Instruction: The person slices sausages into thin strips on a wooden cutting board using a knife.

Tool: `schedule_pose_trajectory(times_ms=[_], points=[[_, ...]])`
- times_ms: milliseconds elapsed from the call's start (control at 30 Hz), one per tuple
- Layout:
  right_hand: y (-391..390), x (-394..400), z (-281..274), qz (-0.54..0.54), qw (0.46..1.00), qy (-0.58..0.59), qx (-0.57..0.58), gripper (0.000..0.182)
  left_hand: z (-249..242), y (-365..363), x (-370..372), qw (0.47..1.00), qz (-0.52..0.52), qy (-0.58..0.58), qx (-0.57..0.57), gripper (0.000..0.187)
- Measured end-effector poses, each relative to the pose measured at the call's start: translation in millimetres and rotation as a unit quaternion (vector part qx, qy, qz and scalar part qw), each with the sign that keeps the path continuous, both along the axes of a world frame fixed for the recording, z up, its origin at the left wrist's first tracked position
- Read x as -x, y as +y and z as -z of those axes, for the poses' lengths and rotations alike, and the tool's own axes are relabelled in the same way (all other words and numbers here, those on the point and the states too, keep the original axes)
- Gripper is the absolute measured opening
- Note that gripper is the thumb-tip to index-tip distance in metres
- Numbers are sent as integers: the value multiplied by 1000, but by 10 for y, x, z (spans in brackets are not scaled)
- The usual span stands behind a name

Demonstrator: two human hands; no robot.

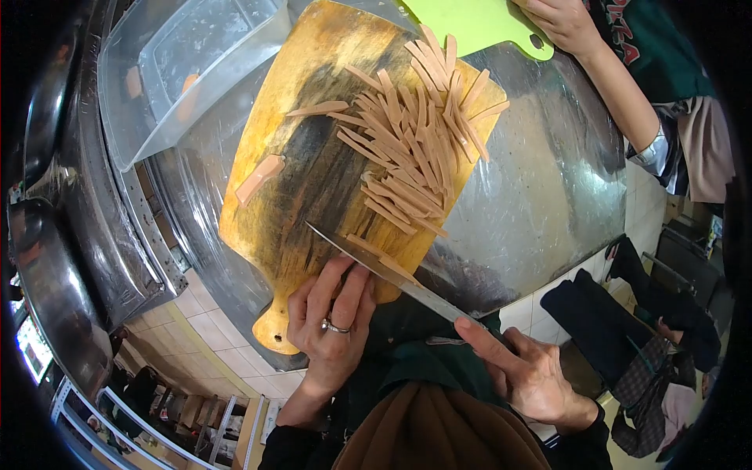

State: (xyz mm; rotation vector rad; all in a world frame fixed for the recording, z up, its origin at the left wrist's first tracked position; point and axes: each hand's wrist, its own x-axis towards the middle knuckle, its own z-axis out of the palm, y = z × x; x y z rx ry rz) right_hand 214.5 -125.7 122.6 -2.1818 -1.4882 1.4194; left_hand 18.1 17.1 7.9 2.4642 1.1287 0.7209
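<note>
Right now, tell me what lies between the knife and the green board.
A heap of cut strips on the wooden board lies between knife and green board, in the head view.

Hands (pixel 333 305) at knife (pixel 392 276); sliced strips (pixel 415 141) on wooden board (pixel 266 227).

There is one knife (pixel 392 276) and one wooden board (pixel 262 211). There is one green board (pixel 470 23) and one clear box (pixel 211 55). Two pink-brown bits (pixel 134 81) show at the box. One short, wide piece (pixel 259 180) lies alone on the wooden board. The thin strips (pixel 415 149) are too many to count. Three hands show: the left hand (pixel 330 313), the right hand (pixel 536 372) and one hand of another person (pixel 562 25). There is one ring (pixel 335 326).
</note>
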Motion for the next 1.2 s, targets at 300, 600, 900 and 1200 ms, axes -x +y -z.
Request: schedule_pose_trajectory(times_ms=[300, 600, 900, 1200], points=[[148, -17, 227, 12, 998, 41, -49, 87, -6, 13, 0, 1000, -1, 2, 1, 38], [378, -4, 492, 49, 978, 19, -203, 70, 6, 16, -21, 1000, -7, -9, -11, 41], [150, -8, 261, 16, 987, 12, -161, 66, 39, 11, -23, 999, -9, -35, -22, 40], [121, 16, 191, 14, 996, 26, -83, 75, 54, 1, -4, 999, -11, -30, -26, 38]])
